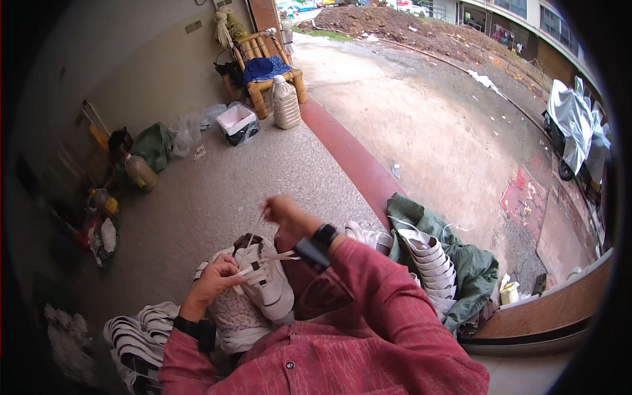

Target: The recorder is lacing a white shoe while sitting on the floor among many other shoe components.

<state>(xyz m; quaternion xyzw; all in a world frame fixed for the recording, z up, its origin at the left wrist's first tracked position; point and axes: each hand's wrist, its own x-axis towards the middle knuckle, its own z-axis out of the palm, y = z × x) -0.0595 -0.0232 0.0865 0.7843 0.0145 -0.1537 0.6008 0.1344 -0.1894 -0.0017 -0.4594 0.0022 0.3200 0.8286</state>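
Note:
A white shoe upper (273, 293) rests on my lap, its toe end toward me and its dark inner opening facing away. Flat white shoelace (280, 255) crosses its eyelets, with one length trailing to the right beneath my right forearm. My left hand (220, 278) pinches the lace at the left edge of the upper. Above the opening, my right hand (288, 214) is raised with fingers closed; a thin lace strand appears to run up to it, slightly blurred. A pale patterned cloth (240, 322) lies under the upper.
Stacked white uppers (135, 332) lie at my left. More nested uppers (434, 266) sit at my right on a green sack (411, 214). Farther off stand a bamboo chair (263, 49), a filled plastic jug (285, 102) and a white box (237, 120). A wooden edge (540, 309) borders the right.

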